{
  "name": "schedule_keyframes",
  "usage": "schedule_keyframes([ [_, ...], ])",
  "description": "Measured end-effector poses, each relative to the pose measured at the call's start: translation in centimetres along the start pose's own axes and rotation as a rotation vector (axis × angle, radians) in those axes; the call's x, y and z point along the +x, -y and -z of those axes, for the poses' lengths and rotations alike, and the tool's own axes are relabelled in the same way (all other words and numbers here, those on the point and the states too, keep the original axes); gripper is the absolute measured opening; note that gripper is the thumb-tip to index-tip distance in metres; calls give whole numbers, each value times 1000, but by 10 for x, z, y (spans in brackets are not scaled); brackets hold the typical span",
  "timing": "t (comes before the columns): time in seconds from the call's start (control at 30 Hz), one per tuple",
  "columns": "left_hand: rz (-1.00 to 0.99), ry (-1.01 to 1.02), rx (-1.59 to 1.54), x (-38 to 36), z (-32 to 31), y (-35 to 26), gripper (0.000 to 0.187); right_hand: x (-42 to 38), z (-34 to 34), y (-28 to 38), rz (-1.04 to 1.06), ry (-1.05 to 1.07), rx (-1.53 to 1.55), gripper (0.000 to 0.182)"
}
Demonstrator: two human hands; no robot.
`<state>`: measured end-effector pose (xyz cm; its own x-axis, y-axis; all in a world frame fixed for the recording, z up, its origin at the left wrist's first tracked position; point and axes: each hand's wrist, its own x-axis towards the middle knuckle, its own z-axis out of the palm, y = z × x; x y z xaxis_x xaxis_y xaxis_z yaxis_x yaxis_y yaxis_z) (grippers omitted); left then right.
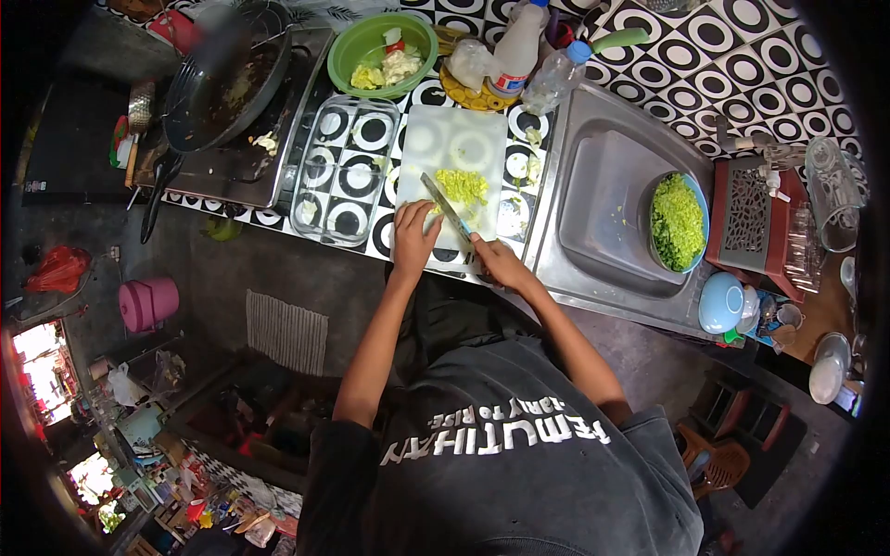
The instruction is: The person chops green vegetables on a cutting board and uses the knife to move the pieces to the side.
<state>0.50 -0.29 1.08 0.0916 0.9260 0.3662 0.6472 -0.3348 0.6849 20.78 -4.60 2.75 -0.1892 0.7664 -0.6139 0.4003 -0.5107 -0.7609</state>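
Note:
A whitish cutting board [436, 139] lies on the patterned counter, with chopped light-green vegetable [464, 188] on it. My right hand [502, 264] is closed round the handle of a knife [447, 207], whose blade slants up and left beside the pieces. My left hand [416, 233] rests at the board's left edge near the blade, fingers bent together; whatever lies under them is too small to make out. Right of the board, a bowl [705, 208] heaped with chopped greens [677, 221] stands in the sink [593, 269].
Left of the board is a clear glass dish [303, 199]; behind it, a green basin [339, 56] holds vegetable pieces. A dark pan [199, 116] stands on the stove. Bottles [519, 46] stand behind the board. A blue bowl [721, 303] sits right of the sink.

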Motion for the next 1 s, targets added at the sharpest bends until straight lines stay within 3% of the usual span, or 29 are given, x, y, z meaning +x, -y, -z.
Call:
schedule_keyframes([
  [0.27,14,-48,-2,0,-4,0,21,-12,5,20,-89,148,221,65],
  [0.57,3,-50,15,6,-2,-3,16,-1,9,17,-131,120,144,63],
  [0.77,-10,-43,17,7,0,-3,16,-3,8,14,-84,72,186,62],
  [1.0,6,-32,-31,5,1,-1,16,0,-2,6,25,-29,-11,68],
])
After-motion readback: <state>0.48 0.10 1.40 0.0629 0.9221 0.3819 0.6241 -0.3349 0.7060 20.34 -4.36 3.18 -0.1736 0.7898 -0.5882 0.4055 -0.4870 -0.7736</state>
